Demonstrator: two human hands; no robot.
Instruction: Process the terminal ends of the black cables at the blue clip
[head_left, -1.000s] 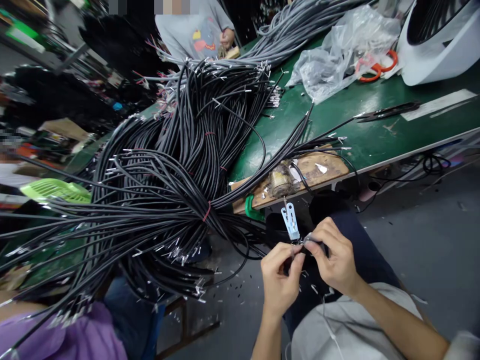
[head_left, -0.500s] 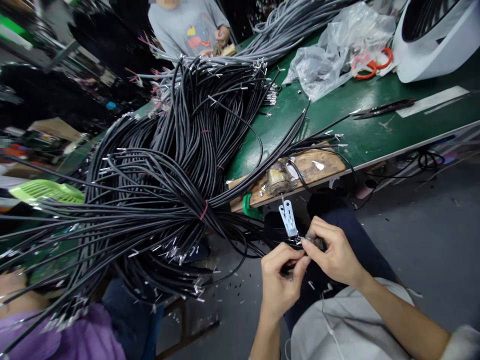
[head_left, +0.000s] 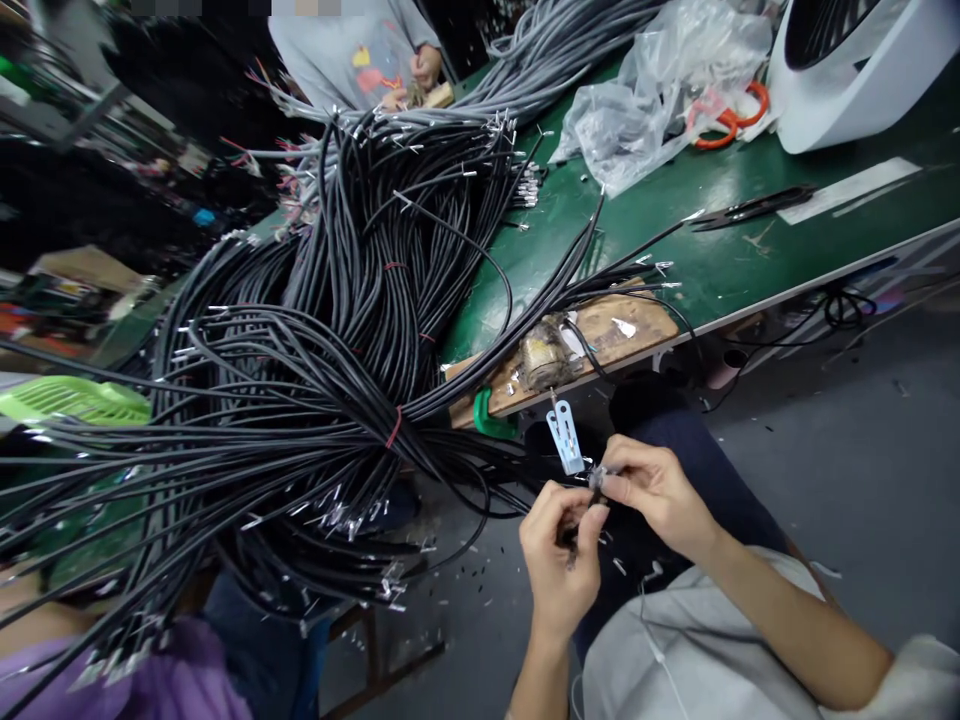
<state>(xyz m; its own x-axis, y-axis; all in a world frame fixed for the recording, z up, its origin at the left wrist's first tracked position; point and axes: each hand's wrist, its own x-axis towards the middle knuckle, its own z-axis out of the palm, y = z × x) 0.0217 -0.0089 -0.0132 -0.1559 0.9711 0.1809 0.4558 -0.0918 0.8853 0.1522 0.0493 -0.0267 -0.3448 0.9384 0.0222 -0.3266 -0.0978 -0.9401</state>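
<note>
Left fingers (head_left: 590, 532) and right fingers (head_left: 622, 490) pinching small dark piece (head_left: 598, 494), blue clip (head_left: 564, 445) near, blurred shirt print (head_left: 369, 76)

Smooth rubbery-looking black cables (head_left: 390, 300), blue plastic clip (head_left: 572, 463), rough wooden board (head_left: 651, 320), glossy green tabletop (head_left: 731, 265).

Bit (head_left: 598, 482) btwn hands (head_left: 559, 562) too sm. to ID; white housing (head_left: 840, 100) cut off top/R.

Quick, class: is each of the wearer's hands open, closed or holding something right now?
Left hand: closed, pinching a small dark piece, too blurred to identify.
Right hand: closed, pinching at the same piece; exact grip cannot be told.
</note>
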